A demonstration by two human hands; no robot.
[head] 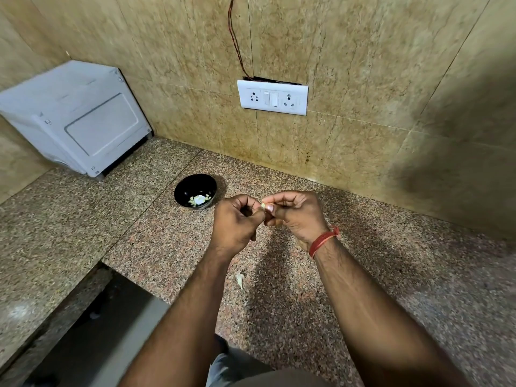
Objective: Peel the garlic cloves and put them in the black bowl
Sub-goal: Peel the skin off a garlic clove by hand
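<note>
Both my hands meet above the speckled granite counter (363, 275). A small pale garlic clove (263, 205) shows between the fingertips, pinched by my left hand (237, 219) and my right hand (296, 213) together. Most of the clove is hidden by the fingers. The black bowl (184, 188) stands on the counter just left of my left hand, apart from it, and holds several peeled cloves (198, 200). A pale scrap of garlic skin (240, 280) lies on the counter below the hands.
A white appliance (78, 118) sits in the back left corner. A white socket panel (273, 97) with red wires is on the tiled wall. The counter drops away to a dark gap (106, 325) at the lower left.
</note>
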